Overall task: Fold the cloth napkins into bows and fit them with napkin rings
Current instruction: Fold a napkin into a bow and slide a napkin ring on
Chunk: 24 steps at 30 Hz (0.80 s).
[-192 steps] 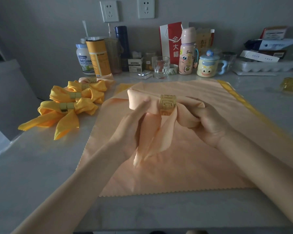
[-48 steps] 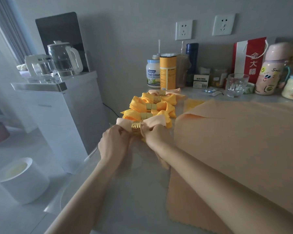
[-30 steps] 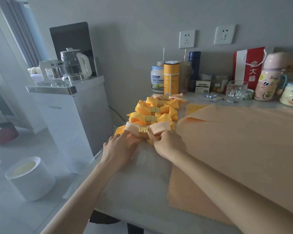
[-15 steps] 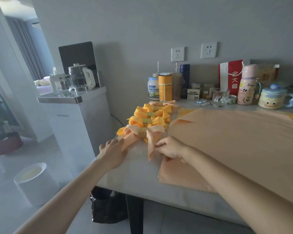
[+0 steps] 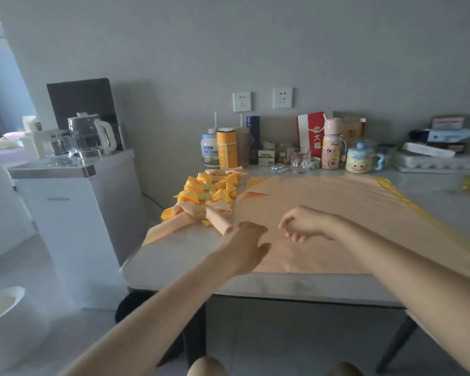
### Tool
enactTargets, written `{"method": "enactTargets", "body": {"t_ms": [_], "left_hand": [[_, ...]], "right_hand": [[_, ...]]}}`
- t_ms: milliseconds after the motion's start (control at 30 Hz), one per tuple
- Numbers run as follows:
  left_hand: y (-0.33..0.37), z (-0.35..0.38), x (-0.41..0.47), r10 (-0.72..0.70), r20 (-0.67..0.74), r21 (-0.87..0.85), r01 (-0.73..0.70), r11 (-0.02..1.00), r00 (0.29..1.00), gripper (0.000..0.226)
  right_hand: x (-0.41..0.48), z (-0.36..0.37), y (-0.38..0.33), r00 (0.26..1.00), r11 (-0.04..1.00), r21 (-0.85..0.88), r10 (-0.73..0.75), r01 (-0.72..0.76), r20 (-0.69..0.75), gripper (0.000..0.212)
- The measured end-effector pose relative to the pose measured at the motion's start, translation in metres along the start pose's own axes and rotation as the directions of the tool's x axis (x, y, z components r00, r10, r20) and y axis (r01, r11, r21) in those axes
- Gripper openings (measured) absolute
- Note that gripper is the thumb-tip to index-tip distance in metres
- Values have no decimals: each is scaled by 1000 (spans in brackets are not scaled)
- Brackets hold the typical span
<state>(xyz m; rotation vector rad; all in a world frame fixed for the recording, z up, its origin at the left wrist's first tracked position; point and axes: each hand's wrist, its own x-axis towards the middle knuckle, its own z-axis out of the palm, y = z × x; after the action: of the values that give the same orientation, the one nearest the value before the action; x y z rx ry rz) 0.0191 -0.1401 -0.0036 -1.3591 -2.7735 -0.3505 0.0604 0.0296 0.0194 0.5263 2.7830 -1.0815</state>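
A peach cloth bow (image 5: 218, 222), cinched by a gold napkin ring (image 5: 200, 212), lies near the left edge of the pale grey tabletop (image 5: 179, 256). It sits at the front of a row of yellow cloth bows (image 5: 223, 185) running back toward the wall. Just right of it, a flat peach cloth napkin (image 5: 337, 213) is spread out. The left hand (image 5: 244, 246) hovers with fingers spread, just beside the bow's right tail, holding nothing. The right hand (image 5: 303, 225) hangs over the flat napkin, fingers loosely curled and empty.

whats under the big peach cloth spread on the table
A yellow cloth: its edge shows along the peach cloth's right side. How far it extends underneath is hidden.
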Motion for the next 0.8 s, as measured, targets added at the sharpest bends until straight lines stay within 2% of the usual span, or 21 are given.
{"method": "enactTargets", "body": {"t_ms": [133, 200, 333, 433, 567, 633, 733, 800], "left_hand": [[62, 40, 35, 174, 124, -166, -152, 974, 977, 50], [86, 59, 48, 256, 119, -224, -226, 948, 959, 52], [107, 83, 70, 241, 116, -237, -209, 949, 963, 57], [109, 89, 79, 211, 81, -203, -191, 960, 974, 48], [116, 94, 88, 148, -26, -206, -150, 967, 989, 35], [120, 93, 92, 138, -41, -182, -144, 973, 990, 31], [114, 82, 102, 107, -29, -240, -111, 964, 994, 32], [107, 73, 112, 83, -29, -294, -88, 952, 996, 32]], "right_hand": [[-15, -21, 32, 984, 983, -140, 97, -118, -152, 30], [-25, -28, 51, 965, 973, -151, 136, -172, -224, 28], [-45, -42, 84, 922, 966, -66, 218, -251, -319, 28], [-55, -54, 105, 877, 948, 16, 301, -318, -374, 26], [-60, -74, 117, 870, 921, -74, 332, -383, -364, 29], [-61, -88, 118, 882, 892, -160, 363, -422, -302, 35], [-63, -116, 112, 859, 813, -276, 484, -513, -168, 39], [-60, -139, 110, 842, 786, -302, 506, -539, -186, 37]]}}
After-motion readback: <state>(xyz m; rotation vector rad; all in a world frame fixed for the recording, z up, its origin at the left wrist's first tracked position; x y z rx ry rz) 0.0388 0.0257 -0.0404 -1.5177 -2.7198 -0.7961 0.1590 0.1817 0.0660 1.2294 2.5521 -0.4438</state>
